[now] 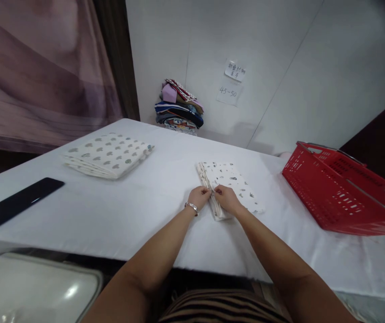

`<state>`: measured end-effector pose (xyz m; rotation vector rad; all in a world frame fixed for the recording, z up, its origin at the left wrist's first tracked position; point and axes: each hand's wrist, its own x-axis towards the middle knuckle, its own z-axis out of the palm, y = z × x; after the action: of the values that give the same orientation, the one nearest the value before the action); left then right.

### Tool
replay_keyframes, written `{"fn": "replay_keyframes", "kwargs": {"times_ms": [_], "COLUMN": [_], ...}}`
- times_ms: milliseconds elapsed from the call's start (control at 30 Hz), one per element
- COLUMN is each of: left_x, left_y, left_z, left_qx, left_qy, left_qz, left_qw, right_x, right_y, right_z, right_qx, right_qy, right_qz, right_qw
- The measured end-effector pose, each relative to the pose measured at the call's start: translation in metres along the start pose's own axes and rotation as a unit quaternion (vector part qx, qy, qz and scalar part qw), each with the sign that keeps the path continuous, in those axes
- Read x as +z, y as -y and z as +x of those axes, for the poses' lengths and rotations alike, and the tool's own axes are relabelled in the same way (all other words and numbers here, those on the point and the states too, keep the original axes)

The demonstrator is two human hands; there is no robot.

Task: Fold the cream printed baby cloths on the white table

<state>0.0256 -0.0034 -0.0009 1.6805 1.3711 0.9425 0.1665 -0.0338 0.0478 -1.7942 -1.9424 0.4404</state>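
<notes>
Far left, our phone (17, 202) lies dark and flat near the table (138, 215) edge, well apart from the work; just beyond it a folded spotted cloth (108, 154) sits squared up on the white cover; at the back, against the wall, a pile of mixed fabrics (179, 107) leans a little, under two paper notes (231, 83).

Now the centre; our left hand (198, 197), bracelet at the wrist, has its fingers drawn together and pinched on the near-left edge of the small printed cloth (233, 184); our right hand (228, 199) meets it, touching, fingers likewise closed on the same layered edge; the cloth lies flat on the table, folded into a narrow packet, between us and the wall, with the red basket (343, 193) near it on the right, tilted and apart from it.

Where could this slip? We judge the stacked layers at that edge look thin and loose; if we pinch only the top ones, the lower folds could fan out and the packet lose its square; a tug sideways might also drag the white table cover into wrinkles; and a wide sweep to the right could knock the basket, which already sits canted.
</notes>
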Motion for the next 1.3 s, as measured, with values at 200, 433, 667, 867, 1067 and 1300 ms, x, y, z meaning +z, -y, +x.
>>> {"fn": "replay_keyframes", "kwargs": {"times_ms": [200,433,667,867,1067,1300], "left_x": [0.0,0.002,0.005,0.007,0.01,0.009], "left_y": [-0.002,-0.006,-0.004,-0.006,-0.009,-0.016], "left_z": [0.001,0.007,0.011,0.008,0.008,0.01], "left_qx": [0.0,-0.058,-0.093,-0.117,-0.109,-0.116], "left_qy": [0.009,0.045,0.037,0.012,0.004,0.014], "left_qz": [-0.028,-0.002,-0.013,-0.047,-0.045,0.023], "left_qw": [1.0,0.997,0.995,0.992,0.993,0.993], "right_x": [0.004,0.009,0.01,0.01,0.018,0.018], "right_y": [-0.008,-0.017,-0.021,-0.03,-0.038,-0.035], "right_z": [0.001,0.002,0.003,0.001,0.002,0.002], "right_qx": [0.011,0.021,0.02,-0.058,-0.09,-0.083], "right_qy": [-0.006,0.002,0.002,-0.089,-0.059,-0.053], "right_qz": [0.077,0.149,0.173,0.036,-0.009,-0.019], "right_qw": [0.997,0.989,0.985,0.994,0.994,0.995]}}
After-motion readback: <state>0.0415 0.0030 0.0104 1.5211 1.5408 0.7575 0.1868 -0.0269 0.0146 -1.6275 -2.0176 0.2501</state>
